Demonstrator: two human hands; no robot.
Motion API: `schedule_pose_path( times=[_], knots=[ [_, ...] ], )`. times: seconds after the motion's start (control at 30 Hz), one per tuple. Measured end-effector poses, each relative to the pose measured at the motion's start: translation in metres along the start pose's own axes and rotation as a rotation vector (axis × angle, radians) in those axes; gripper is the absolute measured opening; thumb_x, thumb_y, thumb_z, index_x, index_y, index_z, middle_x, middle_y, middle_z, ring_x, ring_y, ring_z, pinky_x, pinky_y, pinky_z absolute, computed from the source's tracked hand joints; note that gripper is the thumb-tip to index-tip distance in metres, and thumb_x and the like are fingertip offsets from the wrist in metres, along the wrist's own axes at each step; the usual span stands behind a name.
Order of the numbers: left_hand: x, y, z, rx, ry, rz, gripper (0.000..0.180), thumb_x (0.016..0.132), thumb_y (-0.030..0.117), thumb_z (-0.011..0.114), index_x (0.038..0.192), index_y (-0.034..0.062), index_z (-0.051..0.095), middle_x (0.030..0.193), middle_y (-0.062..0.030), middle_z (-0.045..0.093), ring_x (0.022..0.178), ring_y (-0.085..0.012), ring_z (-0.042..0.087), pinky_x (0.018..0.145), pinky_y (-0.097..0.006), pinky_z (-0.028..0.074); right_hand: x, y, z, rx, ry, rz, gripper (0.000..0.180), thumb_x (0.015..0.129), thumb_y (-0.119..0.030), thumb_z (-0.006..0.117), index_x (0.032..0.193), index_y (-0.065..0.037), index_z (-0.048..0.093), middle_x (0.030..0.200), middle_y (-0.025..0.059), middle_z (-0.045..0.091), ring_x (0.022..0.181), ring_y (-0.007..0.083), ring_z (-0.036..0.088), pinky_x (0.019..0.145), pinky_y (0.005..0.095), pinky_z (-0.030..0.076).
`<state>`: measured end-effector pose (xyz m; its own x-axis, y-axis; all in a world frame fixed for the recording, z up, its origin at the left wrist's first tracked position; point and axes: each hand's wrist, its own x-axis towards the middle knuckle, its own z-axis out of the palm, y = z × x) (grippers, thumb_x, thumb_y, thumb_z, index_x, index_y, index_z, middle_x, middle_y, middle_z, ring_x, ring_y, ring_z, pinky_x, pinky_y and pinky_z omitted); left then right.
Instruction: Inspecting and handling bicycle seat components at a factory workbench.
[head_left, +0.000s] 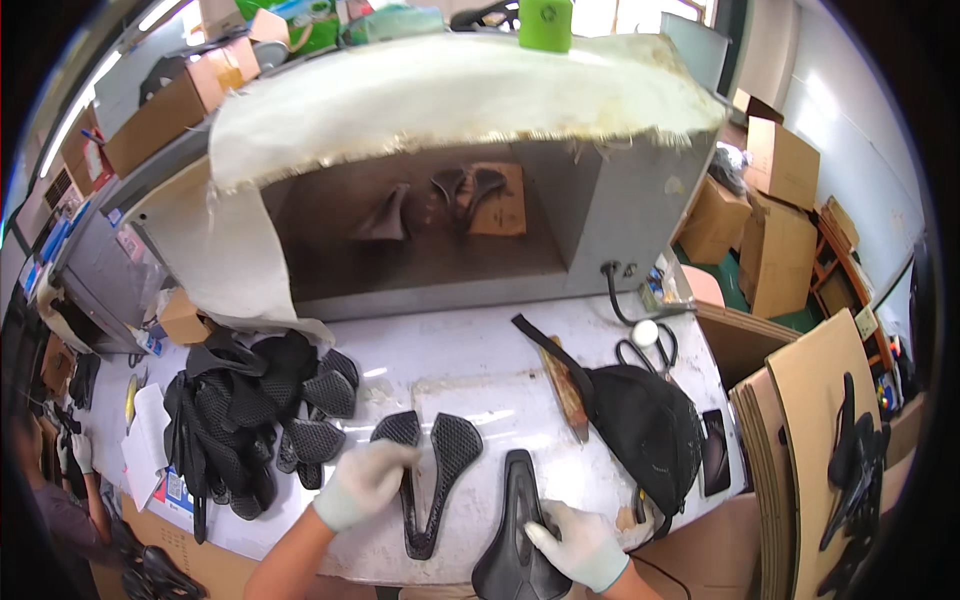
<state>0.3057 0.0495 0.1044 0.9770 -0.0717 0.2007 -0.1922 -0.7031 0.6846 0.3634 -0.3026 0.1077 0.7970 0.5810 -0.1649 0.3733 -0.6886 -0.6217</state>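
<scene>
A crowded workshop, with cardboard boxes [778,160] stacked along the right wall and a grey box-shaped cabinet [640,200] open at the front, a frayed white cloth [450,95] draped over its top and down its left side. Below it runs a white surface [480,370], scuffed and glossy, where the work is laid out.

The left hand [362,482], in a pale glove, rests on the upper left lobe of a black mesh saddle pad [440,470] lying flat on the surface with its narrow nose toward the person. The fingers [395,458] lie close together and curled over the pad's edge, seemingly pressing it down so it stays put; whether they pinch it I cannot tell.

The right hand [580,545], also gloved, lies on a black saddle cover [515,540] just right of the pad, at the near edge. Its fingers [548,533] are spread over the right flank, which looks like steadying rather than lifting.

To the left sits a loose heap of black mesh pieces [260,420], near enough to draw from. To the right are a black cap [645,420], scissors [648,345], a dark phone [715,452] and a wooden-handled tool [565,385], all apart from the hands. Two dark pieces [440,200] sit inside the cabinet.
</scene>
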Motion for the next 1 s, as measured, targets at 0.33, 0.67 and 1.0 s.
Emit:
schedule_pose_path(
  times=[0.33,0.67,1.0],
  knots=[
    [-0.044,0.036,-0.006,0.364,-0.014,0.079,0.036,0.070,0.002,0.073,0.105,0.0107,0.070,0.121,-0.0127,0.064,0.120,-0.0367,0.061,0.111,-0.059,0.044,0.002,-0.022,0.025,0.005,0.173,-0.254,0.043,0.096,-0.039,0.071,0.113,0.000,0.067,0.077,0.0159,0.070,0.065,0.0331,0.070,0.058,0.0428,0.057],
    [-0.040,0.156,0.021,0.219,0.380,0.085,0.091,0.091,0.010,0.078,0.165,0.0073,0.025,0.104,-0.0200,0.072,0.075,-0.0409,0.067,0.066,-0.051,0.054,0.002,-0.067,0.028,0.421,0.232,-0.429,0.098,0.085,-0.033,0.086,0.155,0.008,0.030,0.120,0.0251,0.069,0.106,0.0417,0.071,0.086,0.0457,0.058],
    [-0.038,0.127,0.038,0.170,-0.046,-0.390,0.075,0.091,0.024,0.076,0.152,-0.0057,0.046,0.089,-0.0185,0.063,0.066,-0.0375,0.066,0.060,-0.045,0.054,0.017,-0.060,-0.008,-0.108,0.039,-0.395,0.064,0.095,-0.023,0.071,0.152,-0.001,0.052,0.081,0.0059,0.053,0.055,0.0211,0.056,0.050,0.0350,0.048]
  ],
)
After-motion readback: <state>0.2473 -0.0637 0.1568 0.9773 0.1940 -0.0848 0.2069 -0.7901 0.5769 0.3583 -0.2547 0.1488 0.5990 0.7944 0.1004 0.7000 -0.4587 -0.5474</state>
